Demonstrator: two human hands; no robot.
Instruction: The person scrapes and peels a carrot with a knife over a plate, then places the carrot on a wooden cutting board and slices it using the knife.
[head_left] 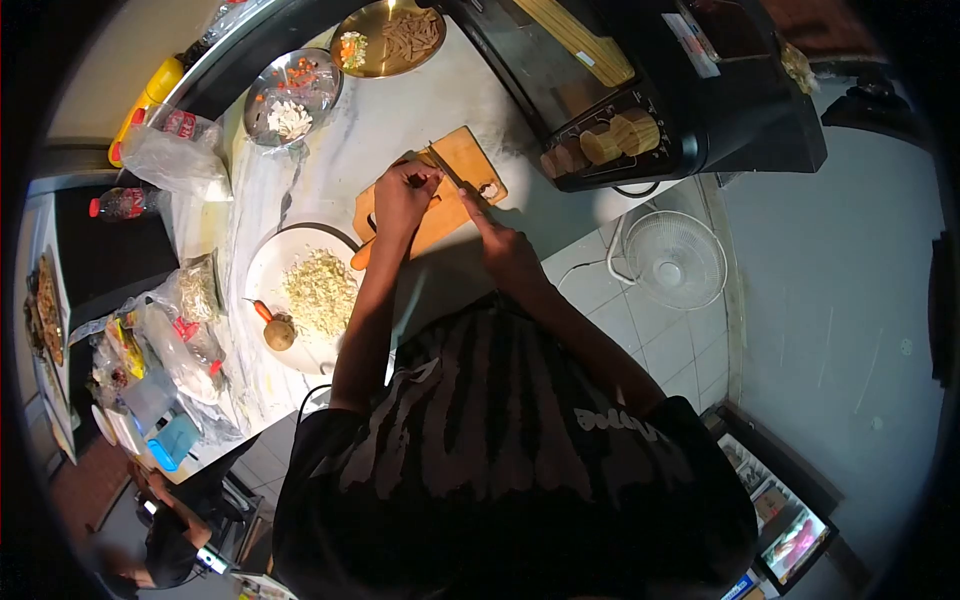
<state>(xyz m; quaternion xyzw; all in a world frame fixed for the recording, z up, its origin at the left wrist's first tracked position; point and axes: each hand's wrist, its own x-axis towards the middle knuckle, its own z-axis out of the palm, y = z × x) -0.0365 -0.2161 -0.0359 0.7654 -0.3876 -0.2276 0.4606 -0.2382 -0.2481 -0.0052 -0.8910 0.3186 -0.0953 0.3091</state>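
An orange-brown wooden cutting board (pixel 462 150) lies on the marble counter. On its left part my left hand (pixel 408 192) is closed, its fingers pressed together around something too small to make out. My right hand (pixel 503 245) grips a knife (pixel 445 165), whose blade points up and left over the board, close to my left fingertips. A small pale pinkish piece (pixel 488 190) rests near the board's right edge. Beside the board at the lower left, a white plate (pixel 262 262) holds chopped pale pieces (pixel 320 292), a red chili (pixel 262 310) and a round brown item (pixel 279 334).
Metal plates (pixel 268 132) of chopped food stand at the counter's back. A black oven (pixel 600 90) occupies the back right. Plastic bags (pixel 180 160) and bottles line the left. A white fan (pixel 674 260) is on the floor at right. Another person (pixel 180 540) is at lower left.
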